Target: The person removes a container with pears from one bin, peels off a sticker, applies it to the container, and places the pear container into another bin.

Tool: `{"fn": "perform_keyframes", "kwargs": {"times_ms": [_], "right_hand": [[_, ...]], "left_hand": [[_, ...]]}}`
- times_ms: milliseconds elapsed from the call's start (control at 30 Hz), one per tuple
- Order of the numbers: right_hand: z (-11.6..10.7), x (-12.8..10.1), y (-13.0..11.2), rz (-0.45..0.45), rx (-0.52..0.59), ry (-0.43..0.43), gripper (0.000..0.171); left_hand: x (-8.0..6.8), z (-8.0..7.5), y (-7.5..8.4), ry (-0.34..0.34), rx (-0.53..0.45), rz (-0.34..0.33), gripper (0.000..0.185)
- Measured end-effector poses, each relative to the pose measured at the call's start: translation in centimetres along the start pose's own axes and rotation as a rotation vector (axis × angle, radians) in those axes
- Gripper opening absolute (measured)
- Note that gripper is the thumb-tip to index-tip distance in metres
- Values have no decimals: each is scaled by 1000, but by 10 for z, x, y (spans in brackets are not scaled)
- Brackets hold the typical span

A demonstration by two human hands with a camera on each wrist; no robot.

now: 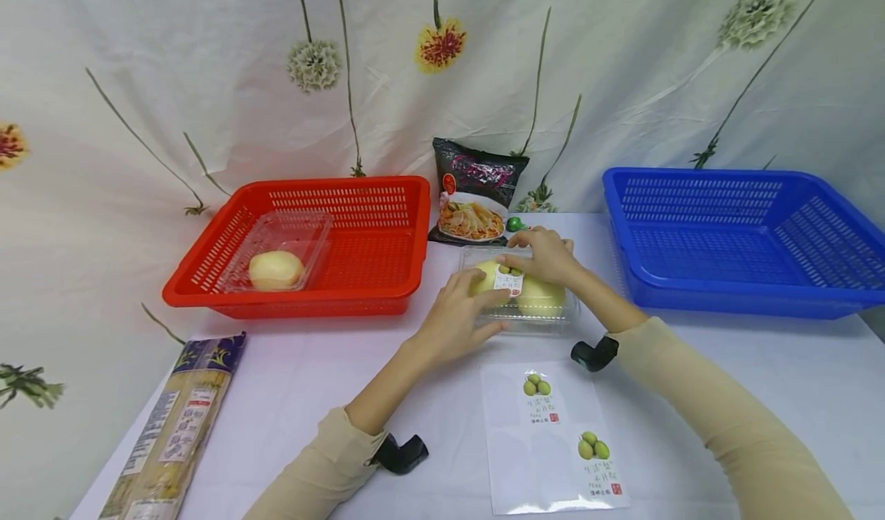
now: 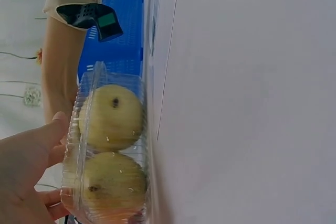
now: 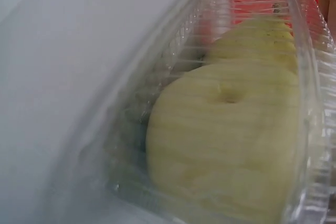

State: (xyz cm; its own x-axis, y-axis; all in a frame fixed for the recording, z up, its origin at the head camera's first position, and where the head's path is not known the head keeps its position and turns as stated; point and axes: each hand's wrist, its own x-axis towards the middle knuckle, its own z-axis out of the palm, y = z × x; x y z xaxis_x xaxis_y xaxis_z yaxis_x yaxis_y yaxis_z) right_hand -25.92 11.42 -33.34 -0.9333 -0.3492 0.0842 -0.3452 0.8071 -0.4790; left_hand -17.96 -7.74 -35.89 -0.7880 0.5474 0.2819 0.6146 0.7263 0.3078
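Observation:
A clear plastic clamshell box [image 1: 546, 322] lies on the table with its lid down. Inside are two pale yellow-green round fruits [image 2: 113, 116]. A white fruit-picture label [image 1: 508, 283] is on the lid. My left hand [image 1: 452, 320] touches the box's left side and lid, fingers spread. Over the lid's right part rests my right hand [image 1: 546, 257], its fingertips at the label's upper edge. In the right wrist view the box [image 3: 302, 103] fills most of the frame; the right hand itself is out of that view. Nearer me lies a label sheet [image 1: 512, 458] bearing two stickers.
A red basket [image 1: 373, 303] at left holds another clear box with a pale fruit. At right stands a blue basket [image 1: 747, 299]. A black noodle packet [image 1: 477, 190] leans against the floral cloth behind. A long noodle bag [image 1: 176, 428] lies front left.

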Motion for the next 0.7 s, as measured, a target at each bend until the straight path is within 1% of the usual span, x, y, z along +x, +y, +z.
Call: {"fn": "perform_keyframes", "kwargs": {"times_ms": [100, 233, 400, 500, 600, 700], "right_hand": [[-1, -1, 2, -33, 17, 16, 43], [-2, -2, 5, -99, 31, 34, 40], [-5, -6, 10, -178, 53, 33, 40], [-7, -11, 12, -174, 71, -5, 46], [-9, -17, 11, -147, 70, -51, 56], [-10, -24, 8, -150, 50, -84, 66]], "left_hand": [[3, -1, -3, 17, -11, -20, 43], [8, -1, -6, 39, -10, -41, 45], [17, -2, -10, 77, -15, -77, 36], [23, -3, -12, 86, -24, -98, 30], [29, -4, -15, 75, -22, -113, 30], [35, -5, -17, 55, -41, -132, 33]]}}
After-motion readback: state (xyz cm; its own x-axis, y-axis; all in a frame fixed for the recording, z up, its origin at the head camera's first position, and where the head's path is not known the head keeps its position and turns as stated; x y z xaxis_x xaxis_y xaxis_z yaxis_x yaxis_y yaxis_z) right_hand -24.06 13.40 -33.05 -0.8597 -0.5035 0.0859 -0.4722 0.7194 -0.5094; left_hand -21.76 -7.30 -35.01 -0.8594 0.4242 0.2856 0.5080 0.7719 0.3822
